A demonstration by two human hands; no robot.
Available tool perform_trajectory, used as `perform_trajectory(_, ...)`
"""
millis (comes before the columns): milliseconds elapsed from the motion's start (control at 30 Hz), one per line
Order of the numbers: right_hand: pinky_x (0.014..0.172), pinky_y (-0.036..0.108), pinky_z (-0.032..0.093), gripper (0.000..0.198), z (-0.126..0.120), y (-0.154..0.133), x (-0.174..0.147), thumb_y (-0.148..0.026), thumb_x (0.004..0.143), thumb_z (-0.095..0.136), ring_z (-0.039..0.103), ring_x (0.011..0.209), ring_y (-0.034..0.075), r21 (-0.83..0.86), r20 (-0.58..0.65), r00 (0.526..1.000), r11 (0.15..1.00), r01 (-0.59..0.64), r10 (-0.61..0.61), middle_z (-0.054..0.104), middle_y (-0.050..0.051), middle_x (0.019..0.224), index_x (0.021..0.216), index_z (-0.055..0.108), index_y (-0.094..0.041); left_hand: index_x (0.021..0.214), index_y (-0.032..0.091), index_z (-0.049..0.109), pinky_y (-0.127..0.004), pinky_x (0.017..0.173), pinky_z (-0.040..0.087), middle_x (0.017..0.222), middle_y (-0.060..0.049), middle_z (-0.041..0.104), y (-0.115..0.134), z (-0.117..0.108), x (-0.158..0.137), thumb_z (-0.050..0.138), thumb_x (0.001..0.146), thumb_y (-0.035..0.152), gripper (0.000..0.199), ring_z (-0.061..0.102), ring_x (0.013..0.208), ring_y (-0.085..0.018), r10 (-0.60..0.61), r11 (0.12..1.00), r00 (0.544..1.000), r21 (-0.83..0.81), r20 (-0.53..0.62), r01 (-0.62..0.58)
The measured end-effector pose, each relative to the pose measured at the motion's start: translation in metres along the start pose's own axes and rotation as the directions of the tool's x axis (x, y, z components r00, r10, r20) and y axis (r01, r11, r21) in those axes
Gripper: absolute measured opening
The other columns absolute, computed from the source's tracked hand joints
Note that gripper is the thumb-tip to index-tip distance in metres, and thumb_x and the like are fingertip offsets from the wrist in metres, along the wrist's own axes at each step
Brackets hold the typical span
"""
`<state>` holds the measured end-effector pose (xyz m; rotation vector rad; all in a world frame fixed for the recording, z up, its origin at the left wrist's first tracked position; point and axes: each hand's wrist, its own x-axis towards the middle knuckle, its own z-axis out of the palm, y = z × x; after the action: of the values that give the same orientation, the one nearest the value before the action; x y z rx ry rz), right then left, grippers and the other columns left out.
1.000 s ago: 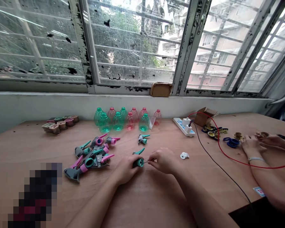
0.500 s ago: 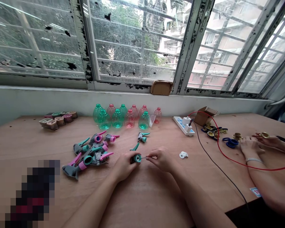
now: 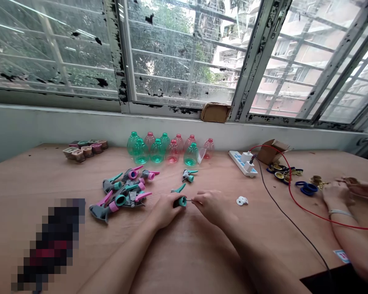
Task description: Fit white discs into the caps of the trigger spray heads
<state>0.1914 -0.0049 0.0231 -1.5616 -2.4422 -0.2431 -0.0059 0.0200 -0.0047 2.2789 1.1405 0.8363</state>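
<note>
A grey and teal trigger spray head (image 3: 182, 201) is in my left hand (image 3: 165, 211), its round collar turned toward my right hand (image 3: 214, 207). Between thumb and fingertips, my right hand pinches a thin rod (image 3: 189, 200) whose tip is at the collar's opening. How far the tip goes in, I cannot tell. Just beyond my hands lies another teal spray head (image 3: 189, 176). To the left, a pile of grey spray heads (image 3: 127, 194) has pink and teal triggers. Small white discs (image 3: 242, 201) lie right of my right hand.
Green and pink clear bottles (image 3: 157, 152) stand along the wall. A power strip (image 3: 243, 164) has red and black cables running across the right side. Another person's hands (image 3: 339, 192) work at the right near blue-handled tape rolls or rings (image 3: 306, 188). A blurred dark object (image 3: 53, 241) lies left.
The view has swung a little left, so things sit further right. My right hand and the rod have come slightly closer to the spray head's collar.
</note>
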Motion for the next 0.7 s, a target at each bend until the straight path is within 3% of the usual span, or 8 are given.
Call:
perform_trajectory(167, 0.056, 0.026, 0.029, 0.026, -0.001, 0.015, 0.000, -0.035, 0.090, 0.053, 0.063, 0.069, 0.015, 0.087, 0.052, 0.996, 0.993, 0.074, -0.079, 0.072, 0.000, 0.079, 0.077, 0.075, -0.028, 0.110, 0.024, 0.069, -0.024, 0.079, 0.044, 0.099, -0.002, 0.072, 0.004, -0.001, -0.003, 0.060, 0.077, 0.016, 0.035, 0.062, 0.088, -0.018, 0.067, 0.997, 0.992, 0.034, 0.111, -0.071)
perform_trajectory(300, 0.059, 0.025, 0.034, 0.017, 0.008, 0.028, 0.001, -0.032, 0.086, 0.061, 0.063, 0.070, 0.014, 0.271, 0.011, 0.989, 0.952, 0.141, -0.150, 0.073, -0.001, 0.078, 0.080, 0.076, -0.030, 0.113, 0.026, 0.068, -0.022, 0.075, 0.044, 0.094, 0.000, 0.072, 0.004, -0.002, -0.001, 0.059, 0.079, 0.017, 0.036, 0.062, 0.082, -0.016, 0.126, 0.992, 0.976, -0.024, 0.175, -0.124)
perform_trajectory(533, 0.060, 0.021, 0.040, 0.010, 0.028, 0.040, 0.006, -0.024, 0.080, 0.067, 0.060, 0.063, 0.011, 0.618, -0.032, 0.977, 0.764, 0.184, -0.210, 0.072, 0.001, 0.072, 0.081, 0.077, -0.022, 0.109, 0.023, 0.070, -0.023, 0.079, 0.044, 0.096, -0.002, 0.072, 0.001, -0.003, 0.001, 0.060, 0.079, 0.018, 0.031, 0.062, 0.084, -0.017, 0.164, 0.986, 0.961, -0.071, 0.222, -0.152)
perform_trajectory(700, 0.056, 0.020, 0.040, 0.012, 0.037, 0.043, 0.006, -0.025, 0.080, 0.067, 0.057, 0.059, 0.011, 0.737, -0.043, 0.979, 0.655, 0.167, -0.201, 0.071, 0.003, 0.069, 0.079, 0.077, -0.017, 0.111, 0.022, 0.069, -0.024, 0.080, 0.044, 0.099, -0.002, 0.072, 0.002, -0.005, -0.001, 0.060, 0.080, 0.021, 0.033, 0.062, 0.088, -0.018, 0.121, 0.991, 0.970, -0.083, 0.210, -0.106)
